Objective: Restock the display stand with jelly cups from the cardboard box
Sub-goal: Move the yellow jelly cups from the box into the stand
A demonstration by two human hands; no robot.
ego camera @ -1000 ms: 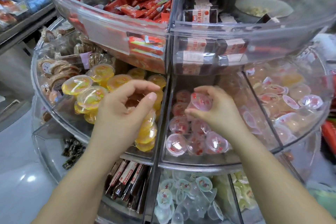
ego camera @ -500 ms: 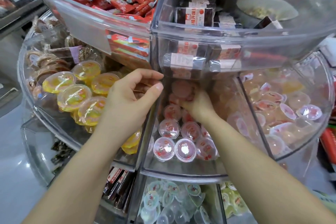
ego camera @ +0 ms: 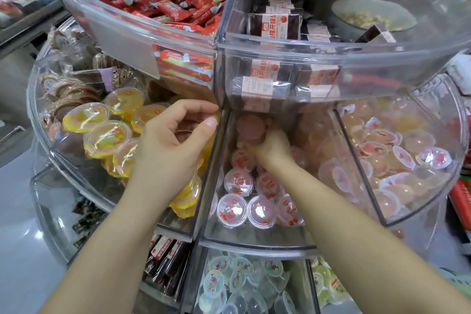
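The clear tiered display stand (ego camera: 254, 245) fills the view. My right hand (ego camera: 272, 146) reaches deep into its middle compartment, under the upper tier, and grips a pink jelly cup (ego camera: 251, 127) at the back. Several more pink jelly cups (ego camera: 238, 181) stand in rows toward the front of that compartment. My left hand (ego camera: 173, 145) hovers over the neighbouring compartment of yellow jelly cups (ego camera: 107, 135), beside the divider, its fingers loosely curled with nothing seen in them. The cardboard box is out of view.
The upper tier overhangs the compartment and holds red wrapped sweets (ego camera: 178, 7) and dark packaged bars (ego camera: 277, 25). Pale jelly cups (ego camera: 397, 155) fill the right compartment. The lower tier holds small clear jelly cups (ego camera: 229, 285) and brown packs (ego camera: 165, 257).
My right hand has carried the pink jelly cup from above the front rows to the back of the compartment. My left hand has stayed curled by the divider.
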